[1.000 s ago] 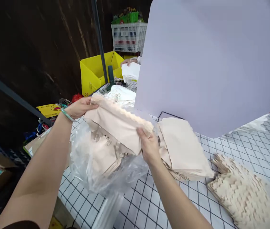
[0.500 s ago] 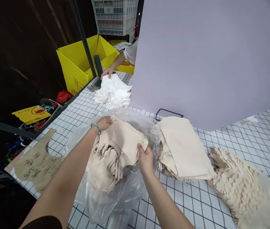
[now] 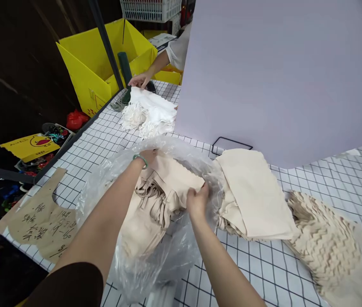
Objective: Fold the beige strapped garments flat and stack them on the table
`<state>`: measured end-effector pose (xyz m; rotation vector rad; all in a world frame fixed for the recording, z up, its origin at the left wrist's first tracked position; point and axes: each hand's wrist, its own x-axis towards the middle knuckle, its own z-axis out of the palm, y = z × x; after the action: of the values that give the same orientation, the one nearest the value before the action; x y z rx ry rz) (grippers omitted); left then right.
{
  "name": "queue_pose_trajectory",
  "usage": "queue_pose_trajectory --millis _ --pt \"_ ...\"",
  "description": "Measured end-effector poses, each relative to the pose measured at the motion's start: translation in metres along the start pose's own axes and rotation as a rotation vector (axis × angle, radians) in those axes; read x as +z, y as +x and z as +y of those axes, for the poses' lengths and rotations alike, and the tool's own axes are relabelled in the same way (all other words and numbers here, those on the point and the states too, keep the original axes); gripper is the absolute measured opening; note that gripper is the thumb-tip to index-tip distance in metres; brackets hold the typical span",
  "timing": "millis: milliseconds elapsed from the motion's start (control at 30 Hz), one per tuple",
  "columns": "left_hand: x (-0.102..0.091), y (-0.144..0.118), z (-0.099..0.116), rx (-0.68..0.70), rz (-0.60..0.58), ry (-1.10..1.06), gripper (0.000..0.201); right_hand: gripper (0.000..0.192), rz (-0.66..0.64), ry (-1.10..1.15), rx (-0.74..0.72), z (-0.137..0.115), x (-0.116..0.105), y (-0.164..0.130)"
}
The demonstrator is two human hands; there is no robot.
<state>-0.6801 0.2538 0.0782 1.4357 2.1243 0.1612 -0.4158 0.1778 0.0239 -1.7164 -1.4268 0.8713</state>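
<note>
A stack of beige cut fabric pieces (image 3: 181, 179) lies inside a clear plastic bag (image 3: 168, 264), between my two hands. My left hand (image 3: 149, 157), with a green bangle at the wrist, grips the stack's far left corner; its fingertips are partly hidden. At the right end, my right hand (image 3: 197, 201) is closed around the edge, thumb on top. Below this stack, more beige fabric with loose strips bunches up in the bag. Just to the right, touching the bag, is a folded beige fabric pile (image 3: 258, 196).
A rippled beige fabric stack (image 3: 334, 243) lies at the right on the grid-patterned table (image 3: 248, 260). A brown paper pattern (image 3: 43, 217) with handwriting is at left. A large lilac panel (image 3: 273, 81) blocks the back. Beyond the bag, a co-worker's hand (image 3: 141, 79) touches white fabric (image 3: 152, 111).
Both hands have shifted slightly with the beige stack, its far edge sinking deeper into the bag. The co-worker's hand has lifted the white fabric's edge. The camera view has tilted down a little.
</note>
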Motion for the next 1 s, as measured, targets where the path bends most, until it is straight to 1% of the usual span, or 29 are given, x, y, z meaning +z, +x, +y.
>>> queue_pose_trajectory --millis 67,100,200,267,300,367,433,500,600,667,733,767,800,833,900,933,967,1000 --pt "0.008 -0.008 0.008 -0.012 0.009 0.042 0.042 0.069 -0.004 -0.077 -0.099 -0.009 -0.003 -0.011" --pt "0.013 -0.013 0.012 -0.007 0.027 0.063 0.043 0.069 -0.037 -0.113 -0.168 -0.014 -0.004 -0.016" --pt "0.028 -0.03 0.02 0.079 0.12 0.106 0.05 0.053 -0.234 -0.215 -0.38 -0.034 -0.006 -0.021" --pt "0.038 -0.037 0.02 0.15 0.154 0.163 0.056 0.049 -0.322 -0.333 -0.462 -0.042 -0.003 -0.013" --pt "0.043 -0.039 0.018 0.17 0.155 0.197 0.059 0.049 -0.339 -0.402 -0.471 -0.043 0.0 -0.007" --pt "0.052 -0.038 0.013 0.189 0.151 0.26 0.064 0.055 -0.35 -0.512 -0.439 -0.036 0.005 0.004" --pt "0.059 -0.034 0.008 0.201 0.172 0.294 0.067 0.06 -0.348 -0.558 -0.4 -0.023 0.009 0.011" --pt "0.063 -0.028 0.007 0.217 0.199 0.313 0.069 0.06 -0.332 -0.557 -0.378 -0.011 0.011 0.013" --pt "0.059 -0.021 0.011 0.199 0.187 0.307 0.071 0.06 -0.331 -0.537 -0.345 -0.005 0.013 0.014" --pt "0.05 -0.021 0.021 0.16 0.159 0.301 0.07 0.061 -0.364 -0.522 -0.313 -0.013 0.012 0.016" --pt "0.041 -0.032 0.039 0.102 0.16 0.29 0.061 0.061 -0.409 -0.506 -0.276 -0.029 0.007 0.018" --pt "0.038 -0.043 0.051 0.086 0.192 0.262 0.054 0.06 -0.432 -0.492 -0.269 -0.038 0.001 0.017" --pt "0.037 -0.058 0.066 0.088 0.245 0.211 0.047 0.058 -0.455 -0.462 -0.281 -0.046 -0.008 0.014" --pt "0.038 -0.078 0.083 0.118 0.324 0.132 0.04 0.054 -0.485 -0.409 -0.323 -0.052 -0.021 0.009" --pt "0.051 -0.129 0.124 0.262 0.5 -0.084 0.032 0.045 -0.56 -0.24 -0.483 -0.054 -0.055 -0.007" --pt "0.063 -0.156 0.146 0.34 0.607 -0.194 0.03 0.041 -0.599 -0.139 -0.582 -0.047 -0.078 -0.018" --pt "0.078 -0.183 0.168 0.408 0.692 -0.288 0.028 0.037 -0.613 -0.06 -0.653 -0.033 -0.104 -0.028" --pt "0.097 -0.207 0.191 0.498 0.734 -0.371 0.025 0.032 -0.556 -0.033 -0.671 -0.014 -0.133 -0.037"
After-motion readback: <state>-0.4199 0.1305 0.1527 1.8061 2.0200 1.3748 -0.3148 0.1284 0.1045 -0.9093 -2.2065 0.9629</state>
